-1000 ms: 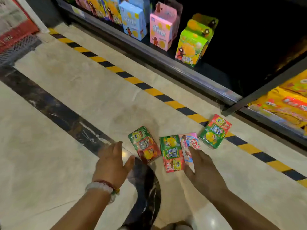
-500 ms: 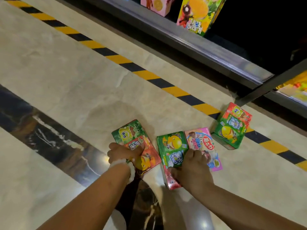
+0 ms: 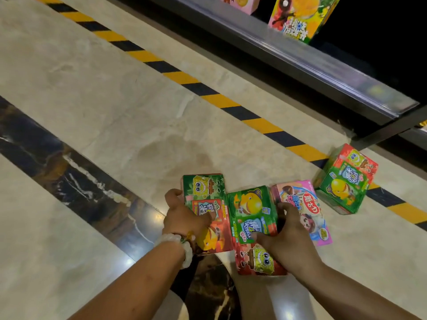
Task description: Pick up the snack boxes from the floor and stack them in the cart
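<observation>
- Head view: four snack boxes down on the marble floor (image 3: 115, 93), close to the yellow-black hazard tape (image 3: 208, 93) that runs along the shelf rail (image 3: 300, 61).
- Left hand (image 3: 182, 218) clamped on the left box (image 3: 208, 204); fingers (image 3: 173, 195) curled round its left edge, thumb over the face. Long axis near-far, green end far, red end near. Cartoon sponge face on the green part, Chinese writing on the red, not readable.
- Right hand (image 3: 284, 241) clamped on the middle box (image 3: 251, 218); thumb on the face, fingers (image 3: 285, 210) hooked over its right edge. Long axis near-far, green end far, red end near with the sponge face upside down. Chinese label, not readable.
- Pink box (image 3: 307, 204) lying flat just right of the middle box, touching it, partly under the right hand. Long axis near-far, tilted a bit right. Red logo and cartoon girl printed on it.
- Far-right box (image 3: 346, 181) well apart from both hands, lying over the tape, red end far, green end near.
- White bead bracelet (image 3: 184, 248) on the left wrist.
- Yellow-green carton (image 3: 298, 17) and pink carton (image 3: 238, 3) upright on the shelf.
</observation>
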